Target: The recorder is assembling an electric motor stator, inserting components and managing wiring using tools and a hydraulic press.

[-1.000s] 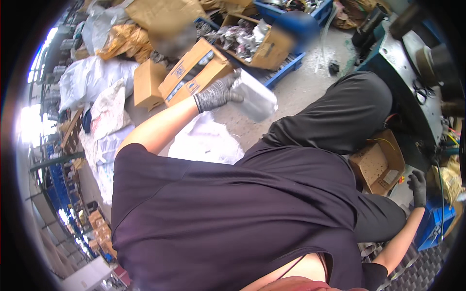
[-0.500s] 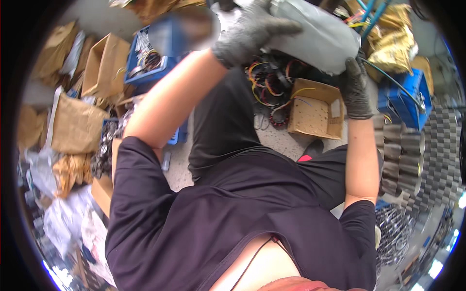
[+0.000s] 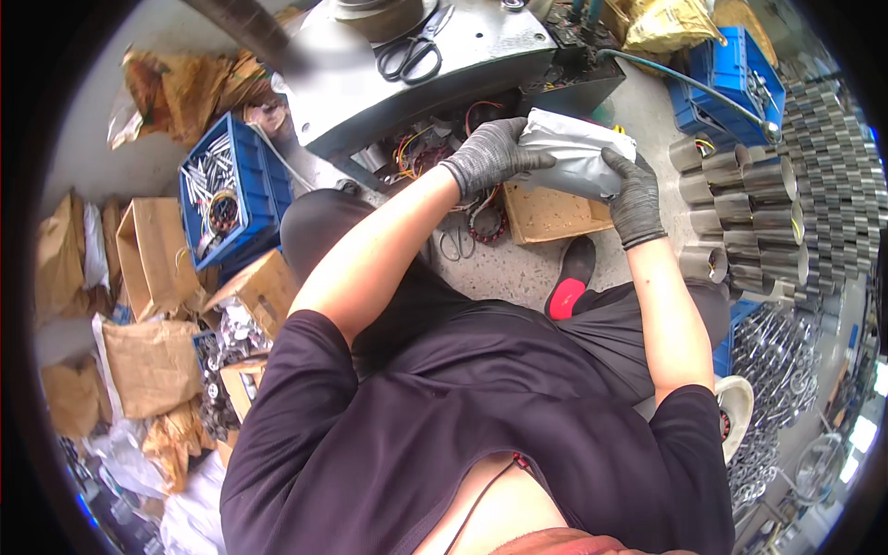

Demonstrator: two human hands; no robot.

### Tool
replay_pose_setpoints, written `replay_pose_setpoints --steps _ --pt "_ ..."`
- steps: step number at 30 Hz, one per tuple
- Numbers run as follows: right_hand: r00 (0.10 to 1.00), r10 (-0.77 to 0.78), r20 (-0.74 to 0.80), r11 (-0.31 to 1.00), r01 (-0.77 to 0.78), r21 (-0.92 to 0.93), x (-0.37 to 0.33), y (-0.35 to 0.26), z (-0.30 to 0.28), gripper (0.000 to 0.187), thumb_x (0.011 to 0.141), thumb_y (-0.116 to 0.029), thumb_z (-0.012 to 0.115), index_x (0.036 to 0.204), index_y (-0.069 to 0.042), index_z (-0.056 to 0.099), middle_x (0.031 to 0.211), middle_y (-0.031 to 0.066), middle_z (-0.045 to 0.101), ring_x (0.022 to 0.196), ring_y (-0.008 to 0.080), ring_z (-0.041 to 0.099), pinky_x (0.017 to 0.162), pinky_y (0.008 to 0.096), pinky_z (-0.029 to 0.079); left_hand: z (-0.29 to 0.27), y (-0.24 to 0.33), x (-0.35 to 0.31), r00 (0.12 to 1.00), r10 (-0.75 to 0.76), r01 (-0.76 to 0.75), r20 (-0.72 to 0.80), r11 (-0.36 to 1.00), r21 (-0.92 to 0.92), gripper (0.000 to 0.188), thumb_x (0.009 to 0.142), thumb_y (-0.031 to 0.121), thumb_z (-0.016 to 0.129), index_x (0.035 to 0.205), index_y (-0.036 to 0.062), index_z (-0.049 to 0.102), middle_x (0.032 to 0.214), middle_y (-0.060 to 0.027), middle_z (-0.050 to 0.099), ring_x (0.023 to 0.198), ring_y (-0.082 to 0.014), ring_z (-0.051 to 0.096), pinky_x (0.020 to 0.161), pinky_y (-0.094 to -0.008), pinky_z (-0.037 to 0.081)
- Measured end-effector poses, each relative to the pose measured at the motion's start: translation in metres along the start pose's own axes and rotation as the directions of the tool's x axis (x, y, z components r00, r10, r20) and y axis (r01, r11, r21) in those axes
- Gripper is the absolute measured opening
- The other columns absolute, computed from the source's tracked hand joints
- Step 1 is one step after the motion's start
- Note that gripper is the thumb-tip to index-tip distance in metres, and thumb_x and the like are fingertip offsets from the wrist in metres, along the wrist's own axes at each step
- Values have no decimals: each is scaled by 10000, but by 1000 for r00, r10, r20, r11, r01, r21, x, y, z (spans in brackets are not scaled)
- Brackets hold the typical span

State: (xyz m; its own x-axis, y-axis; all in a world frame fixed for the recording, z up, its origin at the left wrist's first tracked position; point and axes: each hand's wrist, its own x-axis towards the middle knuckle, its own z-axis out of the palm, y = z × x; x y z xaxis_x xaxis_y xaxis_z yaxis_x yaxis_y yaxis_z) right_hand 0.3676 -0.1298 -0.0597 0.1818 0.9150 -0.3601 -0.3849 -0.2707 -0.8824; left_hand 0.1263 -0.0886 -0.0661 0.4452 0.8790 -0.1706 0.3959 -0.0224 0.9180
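A pale grey plastic package (image 3: 572,154) is held between my two hands, in front of the metal bench. My left hand (image 3: 490,157), in a dark grey work glove, grips its left end with the thumb lying across the front. At the right end, my right hand (image 3: 635,196), gloved the same way, closes on the lower corner. What is inside the package is hidden. Just below it an open cardboard box (image 3: 546,217) stands on the floor. Black-handled scissors (image 3: 413,57) lie on the metal bench (image 3: 481,42) beyond my hands.
A blue crate (image 3: 268,190) of metal rods stands at left, near cardboard boxes (image 3: 153,250) and paper bags (image 3: 148,365). Metal cylinders (image 3: 731,190) are stacked at right, below blue bins (image 3: 735,83). Coloured wires (image 3: 416,153) and coils lie under the bench.
Both hands have come down toward my body with the package, which now looks smaller. The view has shifted, so the bench top and scissors show.
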Motion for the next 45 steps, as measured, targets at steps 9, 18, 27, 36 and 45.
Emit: replay_pose_setpoints --steps 9,18,27,36,45 --pt "998 -49 -48 934 29 -355 24 -13 0 393 853 -100 775 1219 -2 669 1074 109 733 877 203 698 795 336 559 -17 -4 19 994 -56 21 94 939 342 563 792 313 868 1203 -22 677 953 -148 746 894 -197 710 876 -366 564" --pt "980 1 199 -214 195 -957 36 -9 12 511 805 -211 735 1262 -7 627 1160 195 719 1069 353 702 946 385 546 -26 -9 27 869 375 -69 -323 737 672 326 867 220 725 1150 80 646 1022 -205 717 974 -398 696 828 -479 564" --pt "943 166 288 -483 333 -810 78 123 -72 480 893 -436 652 1292 -179 725 1358 121 666 1361 278 549 1203 310 306 31 -41 56 974 139 -29 -179 860 510 456 856 144 692 1301 67 625 1229 -181 664 1200 -318 621 1030 -377 488" --pt "818 -264 511 616 551 -563 38 47 3 298 865 -89 651 1155 -23 665 1031 71 714 966 193 670 878 327 523 32 -33 17 853 517 -518 76 855 -11 763 746 435 860 1338 44 577 1419 -184 517 1351 -363 454 1161 -446 332" --pt "707 -481 518 689 670 -276 -13 2 66 316 984 -102 640 1268 33 608 1270 114 642 1153 203 606 1039 338 461 -9 4 -31 822 390 -433 -414 901 -10 328 865 136 653 1183 76 706 1055 -166 755 1024 -330 726 952 -388 548"
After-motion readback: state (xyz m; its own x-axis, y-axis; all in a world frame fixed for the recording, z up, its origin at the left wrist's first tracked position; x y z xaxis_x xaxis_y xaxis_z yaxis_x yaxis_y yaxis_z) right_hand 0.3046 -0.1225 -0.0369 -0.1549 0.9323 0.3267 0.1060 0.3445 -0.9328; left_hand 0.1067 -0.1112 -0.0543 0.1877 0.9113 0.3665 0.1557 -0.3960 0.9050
